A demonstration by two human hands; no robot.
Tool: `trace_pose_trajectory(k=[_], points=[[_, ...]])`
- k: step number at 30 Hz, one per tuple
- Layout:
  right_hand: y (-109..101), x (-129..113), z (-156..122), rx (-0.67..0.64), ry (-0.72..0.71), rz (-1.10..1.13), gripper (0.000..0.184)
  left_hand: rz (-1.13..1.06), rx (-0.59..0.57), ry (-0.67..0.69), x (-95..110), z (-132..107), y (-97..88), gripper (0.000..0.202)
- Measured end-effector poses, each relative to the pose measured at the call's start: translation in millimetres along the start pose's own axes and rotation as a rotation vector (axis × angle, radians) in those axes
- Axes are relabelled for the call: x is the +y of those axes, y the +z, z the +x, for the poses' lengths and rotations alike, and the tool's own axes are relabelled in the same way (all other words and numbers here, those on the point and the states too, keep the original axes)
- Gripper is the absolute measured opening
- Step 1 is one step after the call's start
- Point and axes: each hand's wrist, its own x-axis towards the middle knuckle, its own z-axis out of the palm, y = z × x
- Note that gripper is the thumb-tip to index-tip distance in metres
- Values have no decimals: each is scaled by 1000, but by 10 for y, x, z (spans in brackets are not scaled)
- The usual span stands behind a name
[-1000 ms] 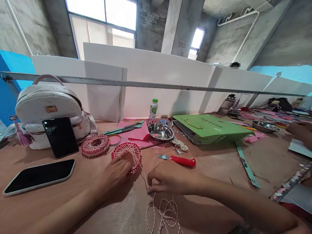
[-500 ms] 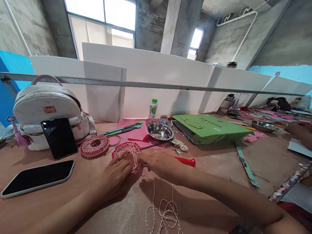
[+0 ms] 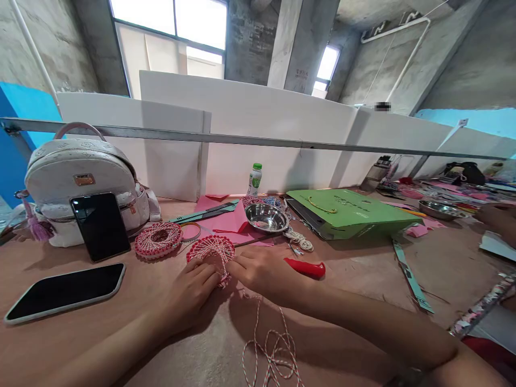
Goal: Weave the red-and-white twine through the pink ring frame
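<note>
A round red-and-white twine weave (image 3: 211, 252) stands tilted on the table, with my left hand (image 3: 189, 290) gripping its lower left side. My right hand (image 3: 260, 274) is at the weave's lower right edge, its fingertips close to a knot of twine. Red-and-white twine (image 3: 272, 349) runs from beneath that hand into loose loops on the table. Whether those fingers pinch it is hidden. A red knife handle (image 3: 306, 267) lies just beyond my right hand, its blade hidden. A finished woven ring (image 3: 158, 240) lies left of the weave.
A white backpack (image 3: 78, 180) with a phone (image 3: 100, 227) leaning on it stands at left. Another phone (image 3: 64, 293) lies in front. Ahead are a steel bowl (image 3: 266, 217), pink paper (image 3: 226, 223) and a green bag (image 3: 350, 213). A co-worker's hand (image 3: 495, 221) is at far right.
My right hand has moved up from the loose twine to the weave's lower edge, now covering the knife blade. The weave and my left hand stay nearly still.
</note>
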Motion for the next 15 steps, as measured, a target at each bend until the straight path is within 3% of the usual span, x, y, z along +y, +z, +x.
trace_pose_trajectory(k=[11,15], points=[[-41,-95,-42,215,-125,-66,14,48,-7,59,-7,-1,5,23],[-31,-112,-51,213,-156,-110,16,90,26,78,-3,22,-17,23]])
